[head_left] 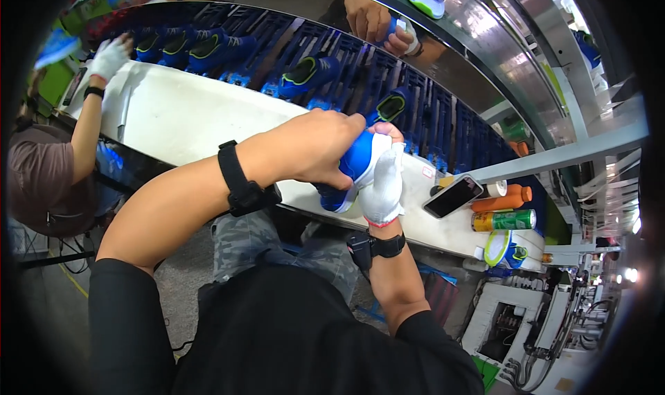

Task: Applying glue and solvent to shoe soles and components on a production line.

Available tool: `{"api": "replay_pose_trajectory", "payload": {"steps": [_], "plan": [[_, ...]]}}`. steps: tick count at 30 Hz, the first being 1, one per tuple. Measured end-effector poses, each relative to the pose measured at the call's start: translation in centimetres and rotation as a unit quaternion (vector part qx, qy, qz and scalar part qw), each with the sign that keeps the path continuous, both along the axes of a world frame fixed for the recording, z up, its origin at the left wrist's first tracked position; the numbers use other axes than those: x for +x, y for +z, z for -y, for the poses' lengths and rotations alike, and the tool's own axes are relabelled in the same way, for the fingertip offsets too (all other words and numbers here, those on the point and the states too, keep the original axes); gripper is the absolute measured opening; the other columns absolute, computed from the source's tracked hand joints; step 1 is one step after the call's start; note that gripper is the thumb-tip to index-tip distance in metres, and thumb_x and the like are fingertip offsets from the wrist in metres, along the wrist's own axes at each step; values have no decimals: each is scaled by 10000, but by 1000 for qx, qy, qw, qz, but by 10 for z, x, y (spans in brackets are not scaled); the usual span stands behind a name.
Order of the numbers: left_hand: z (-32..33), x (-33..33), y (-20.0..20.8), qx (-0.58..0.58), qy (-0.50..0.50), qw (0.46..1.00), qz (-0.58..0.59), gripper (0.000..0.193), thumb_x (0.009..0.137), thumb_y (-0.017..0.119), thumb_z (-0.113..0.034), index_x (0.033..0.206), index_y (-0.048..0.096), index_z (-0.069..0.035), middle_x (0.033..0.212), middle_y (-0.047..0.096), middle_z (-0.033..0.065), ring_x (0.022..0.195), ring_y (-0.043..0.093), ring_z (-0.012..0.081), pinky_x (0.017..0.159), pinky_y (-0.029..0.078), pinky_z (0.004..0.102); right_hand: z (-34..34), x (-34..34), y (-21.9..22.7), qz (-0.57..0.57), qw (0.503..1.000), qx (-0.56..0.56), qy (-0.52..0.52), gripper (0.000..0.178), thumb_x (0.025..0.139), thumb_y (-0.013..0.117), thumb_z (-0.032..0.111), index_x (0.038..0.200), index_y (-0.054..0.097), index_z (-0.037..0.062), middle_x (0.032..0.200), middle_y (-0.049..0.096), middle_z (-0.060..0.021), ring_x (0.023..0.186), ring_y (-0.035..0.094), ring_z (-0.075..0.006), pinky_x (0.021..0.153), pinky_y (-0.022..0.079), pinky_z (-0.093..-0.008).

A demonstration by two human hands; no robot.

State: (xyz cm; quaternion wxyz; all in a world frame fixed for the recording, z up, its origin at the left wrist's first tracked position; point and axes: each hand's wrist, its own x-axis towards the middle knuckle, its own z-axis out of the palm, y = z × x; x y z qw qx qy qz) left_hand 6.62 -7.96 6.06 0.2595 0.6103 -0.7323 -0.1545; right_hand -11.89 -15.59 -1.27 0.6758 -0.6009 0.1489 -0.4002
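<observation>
Over the white ledge (187, 108) in front of me, both my hands hold a blue shoe (357, 158) with a white sole side. It is tilted, and my fingers cover much of it. My left hand (315, 146), bare, wraps over it from the left, thumb low on the blue upper. On the other side my right hand (384, 184), in a white glove with bare fingertips showing, presses against the white part. Just beyond, a blue shoe with a green lining (390, 106) rests on the dark slatted conveyor.
More blue shoes (308, 75) sit along the conveyor to the left. A co-worker's gloved hand (109, 59) reaches there. At right lie a phone (454, 195), an orange bottle (504, 198) and a green-yellow can (504, 220). A grey metal bar (547, 161) crosses above them.
</observation>
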Motion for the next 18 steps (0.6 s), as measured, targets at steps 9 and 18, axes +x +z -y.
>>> {"api": "replay_pose_trajectory", "payload": {"steps": [9, 18], "plan": [[-4, -49, 13, -94, -106, 984, 103, 718, 676, 995, -275, 1174, 603, 63, 959, 730, 210, 838, 766, 391, 752, 613, 450, -15, -47, 10, -48, 992, 61, -101, 682, 1174, 430, 512, 1614, 421, -9, 1560, 565, -179, 1429, 557, -257, 1206, 452, -418], [-84, -10, 60, 108, -52, 993, -6, 1063, 663, 997, -324, 1563, 492, -68, 1524, 513, 209, 1242, 676, 466, 997, 609, 520, -50, -86, -30, -177, 898, -386, -115, 715, 809, 964, 252, 1412, 665, 11, 1340, 762, -209, 1198, 754, -394, 1059, 570, -454]]}}
